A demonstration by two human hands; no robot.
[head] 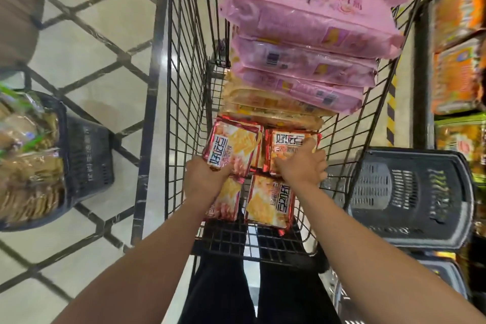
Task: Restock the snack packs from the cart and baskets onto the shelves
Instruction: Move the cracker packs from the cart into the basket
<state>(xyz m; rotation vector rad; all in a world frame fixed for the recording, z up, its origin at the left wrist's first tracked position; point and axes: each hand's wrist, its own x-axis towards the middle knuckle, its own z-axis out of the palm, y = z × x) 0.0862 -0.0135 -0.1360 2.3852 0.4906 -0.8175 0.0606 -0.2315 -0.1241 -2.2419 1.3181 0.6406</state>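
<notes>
red packs: four red-and-orange snack packs lie flat in two rows at the near end of the cart, centre of the frame. upper-left pack [232,146] is tilted up off the row, gripped at its near edge by the left hand [203,179], fingers curled under, thumb not visible. upper-right pack [289,150] is held by the right hand [302,164], thumb across its face and fingers wrapped round its right edge. each hand clamps one pack, likely so two leave the cart in a single lift. the lower two packs [268,205] lie loose beneath the wrists, untouched.

tan packs [271,105]: stacked flat just beyond the red row, partly under the pink stack.

pink packs [310,26]: tall leaning stack of large bags, upper centre, filling the far end of the cart; heavy stock kept at the back leaves the small packs within reach.

cart [184,87]: black wire, walls on both sides of the stock; the person's dark trouser legs show through its floor at the bottom.

left basket [86,155]: dark plastic, on the tiled floor at left, full of clear-wrapped biscuits, more stock waiting.

right basket [410,192]: dark plastic, right of the cart; contents cannot be told.

shelves [457,60]: right edge, orange and green packs faced outward, blurred; judged the destination.
</notes>
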